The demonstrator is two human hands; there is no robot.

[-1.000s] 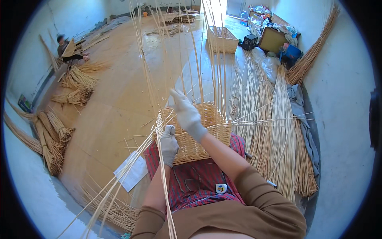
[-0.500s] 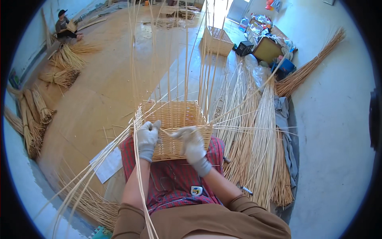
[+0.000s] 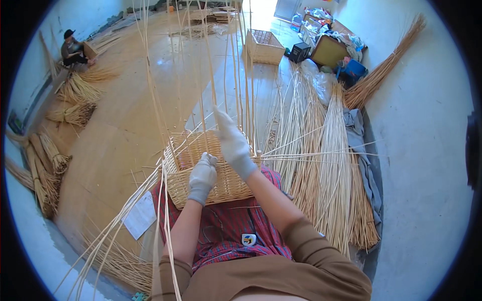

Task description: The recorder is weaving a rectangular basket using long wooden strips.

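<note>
A pale woven wicker basket [image 3: 181,183] with tall upright canes and loose side strands sits on the striped red cloth [image 3: 221,226] over my lap. My gloved left hand [image 3: 203,175] grips the near rim, fingers closed on it and any strand there partly hidden. My gloved right hand [image 3: 232,143] is raised above the rim to the right of my left, its fingers together at an upright cane [image 3: 212,85].
A second basket [image 3: 263,52] stands behind. Long cane bundles [image 3: 334,180] lie along the right, more bundles [image 3: 75,113] along the left, and a white paper [image 3: 138,215] left of my lap. A person [image 3: 75,50] sits at far left; clutter [image 3: 329,52] is piled back right.
My right hand has risen from the rim at the basket's front to an upright cane. My left hand has shifted right along the rim, and the long diagonal strand at right has gone.
</note>
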